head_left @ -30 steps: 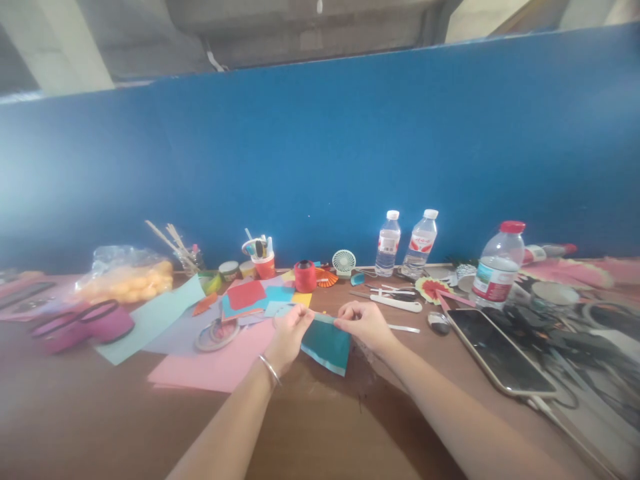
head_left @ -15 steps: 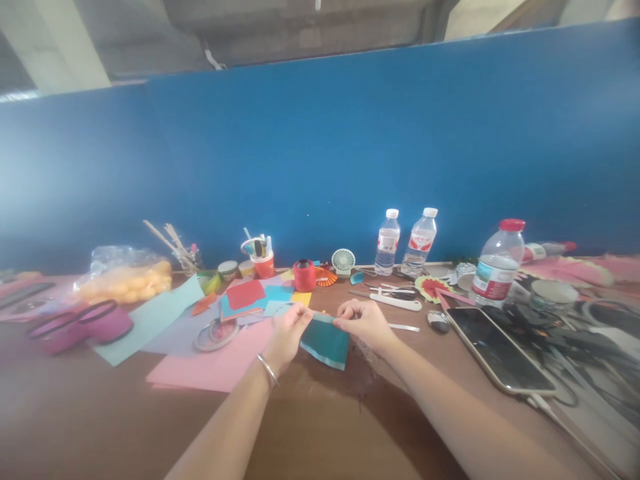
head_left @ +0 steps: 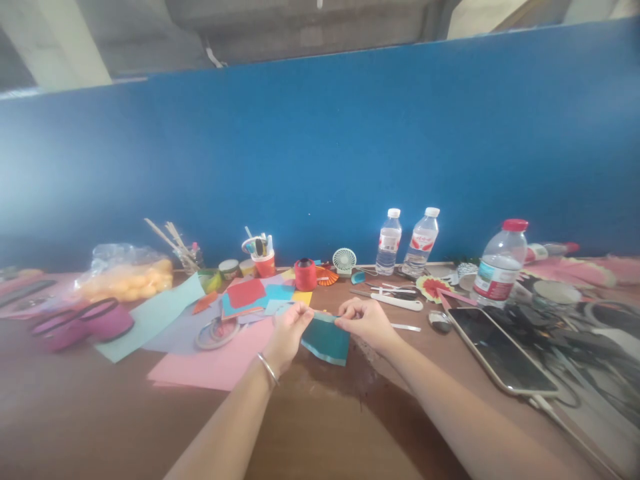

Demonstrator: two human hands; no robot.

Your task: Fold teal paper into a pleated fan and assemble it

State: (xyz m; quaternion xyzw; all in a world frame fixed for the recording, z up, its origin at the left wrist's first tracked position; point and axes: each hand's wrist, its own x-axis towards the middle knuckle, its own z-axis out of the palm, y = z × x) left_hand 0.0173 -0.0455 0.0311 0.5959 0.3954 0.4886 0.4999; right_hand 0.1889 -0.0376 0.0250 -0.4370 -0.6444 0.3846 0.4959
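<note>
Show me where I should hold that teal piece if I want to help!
Probably pinch the teal piece at its lower edge, coming from the side nearest the person. It looks thin and flat, so fingertips should do. The left hand and right hand pinch it along the top, leaving the bottom free.

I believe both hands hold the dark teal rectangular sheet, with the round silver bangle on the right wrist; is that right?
No: the head view shows the bangle on the left wrist. Left hand and right hand both hold the sheet.
</note>
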